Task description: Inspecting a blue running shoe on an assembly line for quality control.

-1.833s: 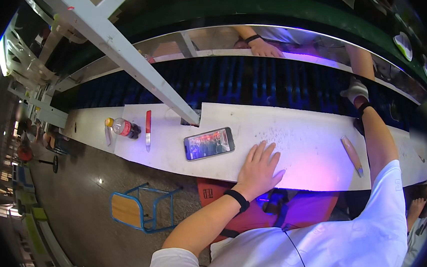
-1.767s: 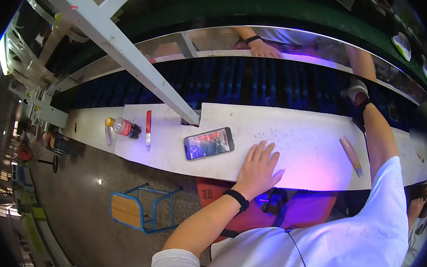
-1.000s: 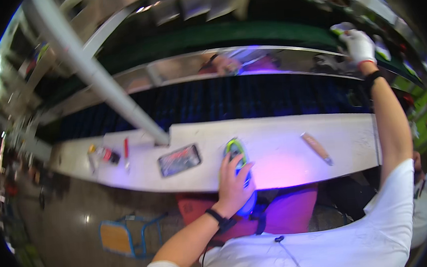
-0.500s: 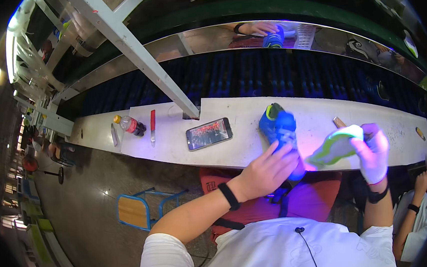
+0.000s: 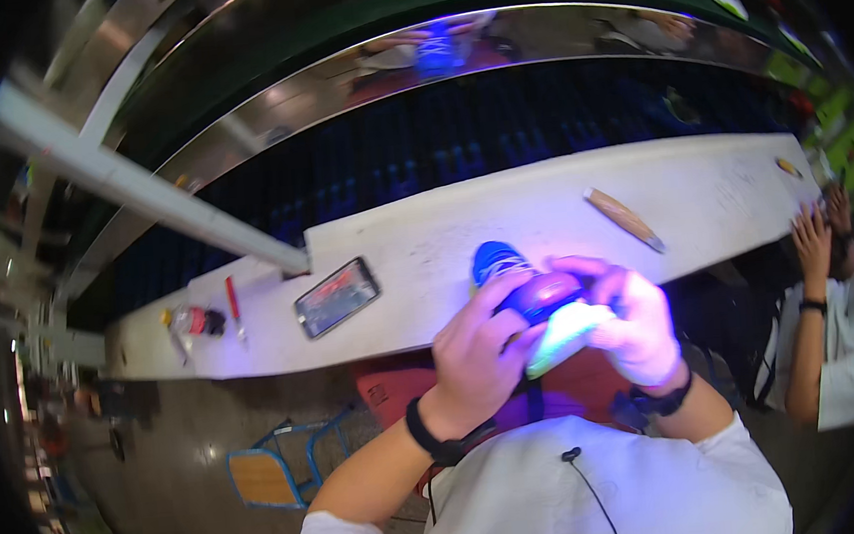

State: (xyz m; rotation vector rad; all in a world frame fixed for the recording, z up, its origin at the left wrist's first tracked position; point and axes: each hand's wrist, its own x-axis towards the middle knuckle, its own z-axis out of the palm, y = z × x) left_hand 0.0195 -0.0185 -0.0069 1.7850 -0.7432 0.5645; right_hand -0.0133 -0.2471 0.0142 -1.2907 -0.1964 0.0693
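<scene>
Currently, in the head view, gripping blue shoe (image 5: pixel 495 260) right of the phone (image 5: pixel 337 297) with half-curled left hand (image 5: pixel 479 348), and clasping pale green-white piece (image 5: pixel 565 334) at its near end with nearly closed right hand (image 5: pixel 642 325). Can't tell exact contact between piece and shoe, blurred and finger-covered. Also visible: red-handled knife (image 5: pixel 233 297) left of the phone, bottle (image 5: pixel 196 321) farther left, brown handle-shaped item (image 5: pixel 624 219) well right of the phone.

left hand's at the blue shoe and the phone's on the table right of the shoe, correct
No, the head view shows the phone lying left of the blue shoe on the table; the left hand is at the shoe.
</scene>
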